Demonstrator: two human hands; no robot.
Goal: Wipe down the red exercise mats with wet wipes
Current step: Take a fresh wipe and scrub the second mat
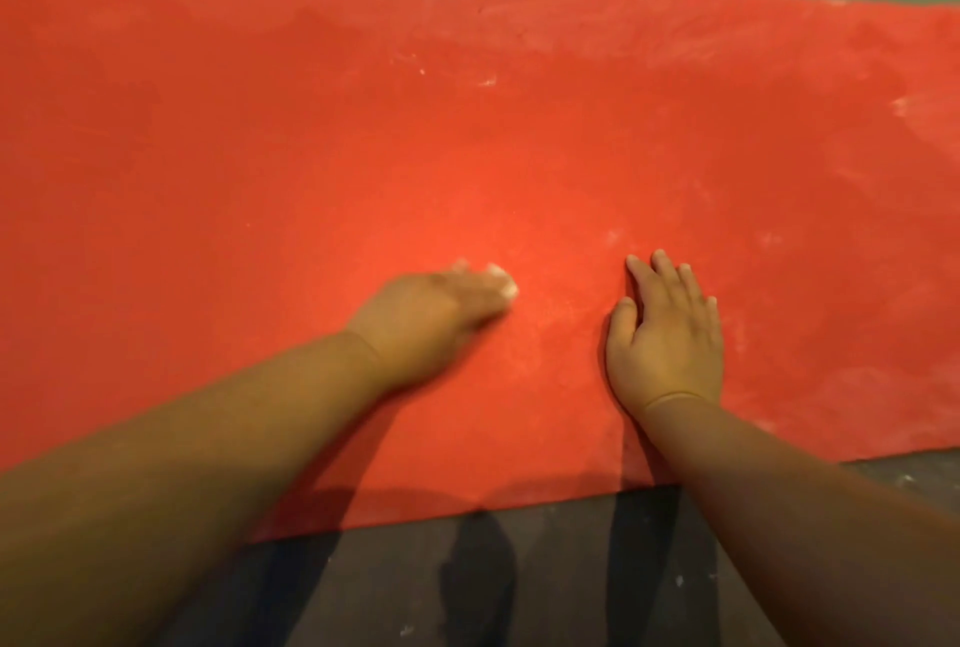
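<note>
Okay, red mat lies flat on dark floor, wide across my view. Left hand blurred; fingers look flat, pressing small white wet wipe onto mat. Right hand flat on mat just beside, fingers straight and spread, holding nothing. I think wipe soft, light, damp, bunches easy: best held under flat fingers. Mat looks thin, bendy, may slide; pin it near front edge.

Left hand and right hand palm-down.
</note>
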